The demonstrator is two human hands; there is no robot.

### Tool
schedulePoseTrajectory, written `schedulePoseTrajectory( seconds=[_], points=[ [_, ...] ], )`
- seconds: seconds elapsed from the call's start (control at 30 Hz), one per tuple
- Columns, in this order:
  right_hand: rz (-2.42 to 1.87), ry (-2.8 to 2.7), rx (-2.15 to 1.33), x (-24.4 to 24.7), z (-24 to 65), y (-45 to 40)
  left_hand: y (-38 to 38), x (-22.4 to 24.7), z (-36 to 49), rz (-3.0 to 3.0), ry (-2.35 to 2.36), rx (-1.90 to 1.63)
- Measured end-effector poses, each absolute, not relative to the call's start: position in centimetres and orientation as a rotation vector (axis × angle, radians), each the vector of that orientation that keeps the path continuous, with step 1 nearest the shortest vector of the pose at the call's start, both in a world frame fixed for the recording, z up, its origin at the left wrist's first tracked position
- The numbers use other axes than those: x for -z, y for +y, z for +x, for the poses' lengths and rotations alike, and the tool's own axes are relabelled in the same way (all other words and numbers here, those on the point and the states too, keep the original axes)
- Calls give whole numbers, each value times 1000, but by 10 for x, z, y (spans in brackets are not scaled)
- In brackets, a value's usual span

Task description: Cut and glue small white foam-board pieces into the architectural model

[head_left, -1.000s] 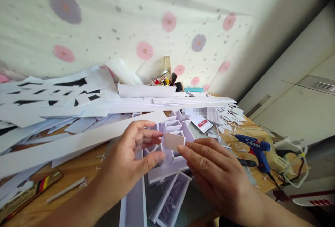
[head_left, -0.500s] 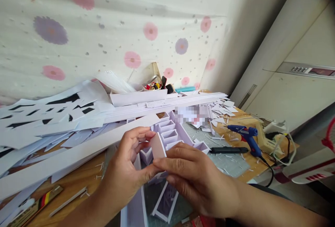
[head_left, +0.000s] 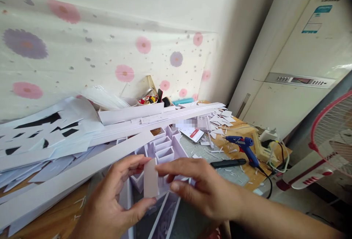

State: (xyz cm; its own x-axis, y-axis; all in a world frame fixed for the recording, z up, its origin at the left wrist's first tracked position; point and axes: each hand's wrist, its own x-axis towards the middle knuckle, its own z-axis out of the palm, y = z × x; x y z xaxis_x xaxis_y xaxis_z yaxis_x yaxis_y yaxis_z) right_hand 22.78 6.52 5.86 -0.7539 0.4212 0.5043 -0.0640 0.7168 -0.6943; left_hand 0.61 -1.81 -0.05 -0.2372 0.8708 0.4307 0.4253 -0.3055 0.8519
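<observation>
A small white rectangular board piece (head_left: 150, 180) stands upright between my two hands. My left hand (head_left: 118, 191) holds it between the fingers at its top edge and the thumb at its bottom. The fingertips of my right hand (head_left: 198, 184) are at the right edge of the piece, with the index finger and thumb apart. Behind and below the hands is a white structure with several small compartments (head_left: 165, 153), partly hidden by them. A narrow white open frame (head_left: 166, 217) lies below my right hand.
A blue glue gun (head_left: 244, 147) and a black cutter (head_left: 228, 163) lie to the right, near a power strip (head_left: 264, 147). A phone (head_left: 192, 132) is behind the structure. Long white strips and cut sheets (head_left: 63, 121) spread left. A red-rimmed racket (head_left: 313, 136) is far right.
The view has turned to the right. The white piece now stands more upright, and the right hand's fingers have loosened and spread from its lower edge.
</observation>
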Motion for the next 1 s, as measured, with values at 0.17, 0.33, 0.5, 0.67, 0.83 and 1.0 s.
schedulePoseTrajectory(
  seconds=[0.17,0.33,0.5,0.67,0.83,1.0],
  points=[
    [-947,-2629,-502,-58,300,116,-11,3,-3,1774,1646,-1626],
    [-1266,-2914,-388,-22,338,139,-12,-3,2,1787,1687,-1652],
    [-1295,-2979,-386,1,334,148,-12,-8,5,1775,1622,-1658],
    [-1363,-2930,-278,-12,348,154,-14,-11,5,1771,1585,-1674],
    [-1209,-2496,-337,-33,348,128,-16,-13,8,1741,1501,-1679],
    [-765,-2395,-821,-49,296,85,-15,-13,11,1682,1471,-1680]
  ],
)
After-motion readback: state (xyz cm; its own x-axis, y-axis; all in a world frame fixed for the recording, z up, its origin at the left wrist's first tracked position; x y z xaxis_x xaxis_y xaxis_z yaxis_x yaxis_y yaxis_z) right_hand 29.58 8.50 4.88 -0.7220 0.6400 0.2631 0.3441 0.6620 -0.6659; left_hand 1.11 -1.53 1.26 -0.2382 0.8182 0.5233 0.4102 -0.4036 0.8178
